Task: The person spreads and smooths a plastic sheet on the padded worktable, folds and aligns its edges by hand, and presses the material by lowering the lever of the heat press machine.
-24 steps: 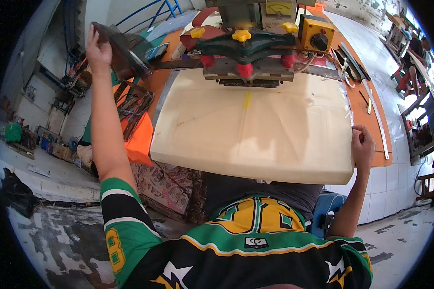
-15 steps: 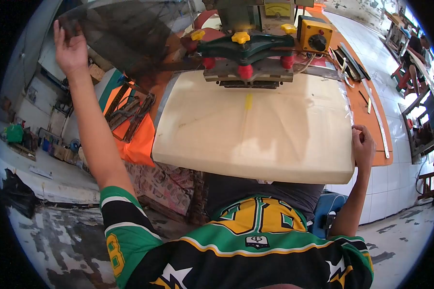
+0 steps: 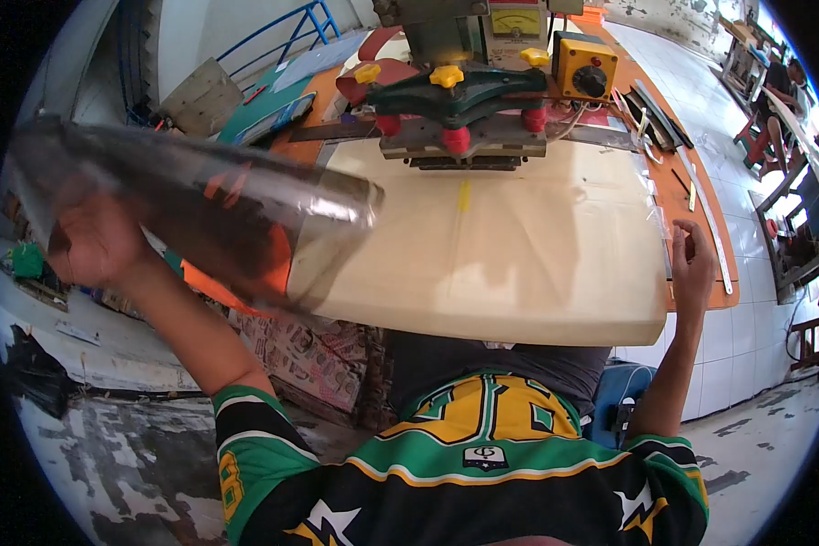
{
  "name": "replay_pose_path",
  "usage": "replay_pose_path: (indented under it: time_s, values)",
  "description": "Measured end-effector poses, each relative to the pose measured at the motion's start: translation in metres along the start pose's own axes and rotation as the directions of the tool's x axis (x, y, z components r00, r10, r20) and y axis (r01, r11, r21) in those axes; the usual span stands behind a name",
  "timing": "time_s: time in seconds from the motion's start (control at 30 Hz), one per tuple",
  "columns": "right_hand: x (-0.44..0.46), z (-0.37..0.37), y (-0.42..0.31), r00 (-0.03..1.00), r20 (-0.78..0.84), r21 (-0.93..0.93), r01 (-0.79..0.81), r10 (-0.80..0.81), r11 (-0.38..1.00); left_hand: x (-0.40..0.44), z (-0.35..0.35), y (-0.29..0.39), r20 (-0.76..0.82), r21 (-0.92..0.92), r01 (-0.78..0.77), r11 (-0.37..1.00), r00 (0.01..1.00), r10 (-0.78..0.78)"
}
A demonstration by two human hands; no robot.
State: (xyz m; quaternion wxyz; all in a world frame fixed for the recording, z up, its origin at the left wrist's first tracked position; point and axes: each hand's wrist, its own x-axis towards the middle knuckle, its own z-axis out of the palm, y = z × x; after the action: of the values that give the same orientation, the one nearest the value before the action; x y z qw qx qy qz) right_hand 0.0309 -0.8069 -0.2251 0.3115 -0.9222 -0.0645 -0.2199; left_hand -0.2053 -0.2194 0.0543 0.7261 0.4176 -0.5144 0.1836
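Observation:
A dark, see-through plastic sheet [image 3: 237, 196] hangs curved over the left side, blurred by motion. My left hand [image 3: 100, 241] grips it near its left end; the fingers show only dimly through the plastic. The sheet's right end hangs over the left part of a cream sheet-covered board [image 3: 519, 282] in front of me. Just beyond the board's right edge is my right hand [image 3: 693, 259], its fingers loosely bent and apart, with nothing visible in them. Above the board's far part sits a press head [image 3: 460, 105] with yellow knobs and red spacers.
A yellow control box [image 3: 587, 68] with a black dial stands right of the press. Strips and a metal ruler [image 3: 714, 227] lie on the orange tabletop [image 3: 714, 287]. Orange material [image 3: 223, 287] hangs at the left. Another person [image 3: 778, 91] sits far right.
My left hand has come down and toward me, bringing the plastic sheet from the upper left to the board's left side. My right hand has lifted slightly off the board's edge.

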Motion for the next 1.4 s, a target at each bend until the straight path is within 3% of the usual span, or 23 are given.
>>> replay_pose_path:
  time_s: [0.07, 0.1, 0.17, 0.23, 0.3, 0.37, 0.47, 0.63, 0.7, 0.73, 0.8, 0.93, 1.03, 1.1, 1.17, 1.27, 1.4]
  values:
    - [-0.006, -0.012, -0.037, 1.000, 0.006, 0.247, -0.017, 0.016, 0.969, -0.010, 0.013, 0.002, 0.009, -0.016, 0.017, 1.000, 1.000, -0.017]
    - [-0.011, -0.013, -0.052, 1.000, 0.006, 0.247, -0.018, 0.017, 0.969, -0.014, 0.020, 0.004, 0.015, -0.016, 0.025, 1.000, 1.000, -0.025]
    - [-0.024, -0.014, -0.081, 0.973, 0.097, 0.591, 0.111, -0.207, 0.799, -0.021, 0.033, 0.011, 0.019, -0.004, 0.028, 1.000, 0.999, -0.028]
    - [-0.034, -0.019, -0.117, 0.823, 0.295, 0.759, 0.106, -0.485, 0.642, -0.026, 0.045, 0.021, 0.018, 0.033, 0.021, 0.999, 1.000, -0.022]
    - [-0.039, -0.012, -0.142, 0.494, 0.473, 0.846, -0.023, -0.730, 0.533, -0.031, 0.057, 0.034, 0.011, 0.095, 0.007, 0.995, 1.000, -0.008]
    - [-0.055, 0.002, -0.165, 0.271, 0.558, 0.827, -0.099, -0.784, 0.554, -0.034, 0.068, 0.049, -0.001, 0.158, -0.010, 0.987, 1.000, 0.011]
    - [-0.082, 0.034, -0.182, 0.207, 0.569, 0.818, -0.247, -0.796, 0.520, -0.039, 0.083, 0.071, -0.027, 0.270, -0.031, 0.962, 0.999, 0.040]
    - [-0.102, 0.070, -0.196, 0.287, 0.628, 0.762, -0.414, -0.723, 0.498, -0.048, 0.096, 0.091, -0.082, 0.421, -0.045, 0.906, 0.993, 0.087]
    - [-0.113, 0.085, -0.196, 0.292, 0.655, 0.688, -0.612, -0.697, 0.390, -0.054, 0.092, 0.090, -0.104, 0.470, -0.044, 0.882, 0.989, 0.104]
    - [-0.114, 0.088, -0.200, 0.295, 0.655, 0.689, -0.611, -0.696, 0.389, -0.056, 0.089, 0.090, -0.121, 0.495, -0.038, 0.868, 0.986, 0.112]
    - [-0.116, 0.091, -0.204, 0.242, 0.556, 0.515, -0.851, -0.795, 0.101, -0.067, 0.079, 0.085, -0.161, 0.517, -0.023, 0.856, 0.979, 0.123]
    - [-0.110, 0.084, -0.206, 0.345, 0.599, 0.444, -0.894, -0.722, -0.058, -0.089, 0.059, 0.062, -0.228, 0.526, 0.004, 0.850, 0.964, 0.136]
    - [-0.100, 0.081, -0.200, 0.357, 0.643, 0.330, -0.927, -0.678, -0.176, -0.108, 0.047, 0.043, -0.275, 0.511, 0.024, 0.859, 0.952, 0.137]
    - [-0.096, 0.079, -0.198, 0.369, 0.668, 0.380, -0.916, -0.646, -0.130, -0.121, 0.041, 0.030, -0.299, 0.493, 0.027, 0.870, 0.944, 0.140]
    - [-0.095, 0.080, -0.192, 0.460, 0.686, 0.589, -0.806, -0.564, 0.059, -0.134, 0.037, 0.019, -0.314, 0.465, 0.021, 0.885, 0.939, 0.142]
    - [-0.088, 0.066, -0.192, 0.537, 0.671, 0.689, -0.706, -0.511, 0.164, -0.153, 0.036, 0.003, -0.321, 0.414, 0.000, 0.910, 0.936, 0.145]
    - [-0.080, 0.058, -0.195, 0.469, 0.677, 0.592, -0.805, -0.567, 0.040, -0.177, 0.039, -0.016, -0.302, 0.322, -0.064, 0.944, 0.939, 0.167]
